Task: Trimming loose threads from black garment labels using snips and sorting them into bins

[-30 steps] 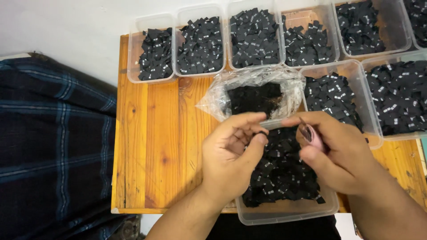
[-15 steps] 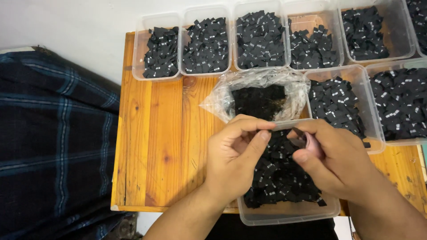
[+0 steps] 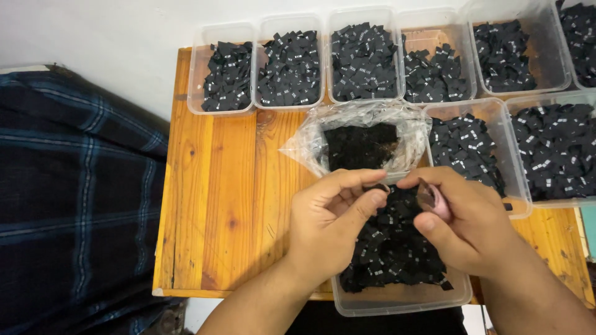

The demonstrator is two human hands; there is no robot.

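Small home-style sorting workshop — wooden table (image 3: 217, 205) packed with clear plastic tubs (image 3: 227, 37) of black labels (image 3: 363, 59)

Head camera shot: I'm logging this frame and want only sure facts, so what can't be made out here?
- What the left hand pinches: hidden by its own fingers.
- Dark pieces in the right hand: number hidden by thumb and palm.
- Near container of black labels: partly covered by both hands.
- White marks on the labels: too small.
- Contents of the plastic bag: blurred by crinkled film.
- Far-right tub: cut by the frame edge.
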